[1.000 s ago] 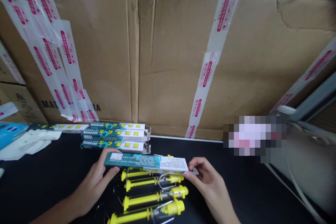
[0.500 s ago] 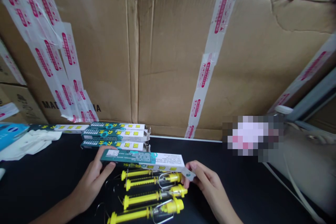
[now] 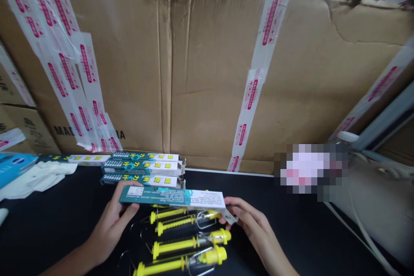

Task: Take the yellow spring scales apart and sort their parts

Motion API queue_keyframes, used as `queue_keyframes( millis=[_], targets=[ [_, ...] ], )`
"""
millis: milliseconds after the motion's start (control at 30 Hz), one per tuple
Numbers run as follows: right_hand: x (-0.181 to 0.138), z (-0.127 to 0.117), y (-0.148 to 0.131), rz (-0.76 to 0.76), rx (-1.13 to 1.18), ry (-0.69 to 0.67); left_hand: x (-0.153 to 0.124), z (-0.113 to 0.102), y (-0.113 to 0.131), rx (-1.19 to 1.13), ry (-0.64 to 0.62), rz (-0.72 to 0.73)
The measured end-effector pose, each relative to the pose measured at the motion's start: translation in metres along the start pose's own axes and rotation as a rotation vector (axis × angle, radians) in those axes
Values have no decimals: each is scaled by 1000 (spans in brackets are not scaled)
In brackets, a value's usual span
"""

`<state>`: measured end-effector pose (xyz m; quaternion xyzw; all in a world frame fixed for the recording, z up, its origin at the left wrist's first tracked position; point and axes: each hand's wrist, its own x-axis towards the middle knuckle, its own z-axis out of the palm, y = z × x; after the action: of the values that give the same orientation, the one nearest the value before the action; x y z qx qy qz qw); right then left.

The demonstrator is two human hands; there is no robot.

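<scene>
A long, narrow teal and white carton (image 3: pixel 171 197) is held level above the black table between both hands. My left hand (image 3: pixel 111 220) grips its teal left end, thumb underneath. My right hand (image 3: pixel 250 224) pinches the small end flap (image 3: pixel 229 216) that hangs open at the carton's white right end. Under the carton several yellow spring scales (image 3: pixel 189 241) with wire hooks lie side by side. Behind it, three matching cartons (image 3: pixel 144 167) are laid close together near the cardboard.
A large taped cardboard sheet (image 3: pixel 207 77) stands along the back of the black table (image 3: pixel 307 233). White cloth (image 3: pixel 35 174) and a blue pack (image 3: pixel 14 166) lie at the left. A beige bag and cable (image 3: pixel 371 198) sit at the right.
The carton has shifted a little to the left and slightly away from me. Its right end flap has come open and now hangs down in my right fingers.
</scene>
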<state>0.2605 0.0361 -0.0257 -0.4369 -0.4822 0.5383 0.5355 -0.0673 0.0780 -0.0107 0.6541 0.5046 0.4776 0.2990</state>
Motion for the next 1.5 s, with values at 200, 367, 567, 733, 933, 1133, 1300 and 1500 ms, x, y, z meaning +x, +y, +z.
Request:
queue_keyframes(
  millis=[200,367,567,733,933,1133,1300,1500],
  targets=[
    [-2,-4,-1,-71,-48,102,-1,3,-3,9,2,23],
    [1,0,-5,-92,-65,102,-2,3,-5,18,0,28],
    [6,2,0,-81,-31,100,-2,2,-6,-1,17,52],
    [4,0,5,-90,-32,114,-3,1,-5,-12,26,58],
    [4,0,3,-87,-58,105,-5,1,-4,-31,31,57],
    [4,-1,-1,-37,-90,65,-6,0,-6,-29,32,81],
    [3,-3,0,-34,-90,53,-5,-1,-9,-17,23,87],
    [5,-6,3,-37,-65,83,-13,4,-9,-20,-15,117]
  ],
)
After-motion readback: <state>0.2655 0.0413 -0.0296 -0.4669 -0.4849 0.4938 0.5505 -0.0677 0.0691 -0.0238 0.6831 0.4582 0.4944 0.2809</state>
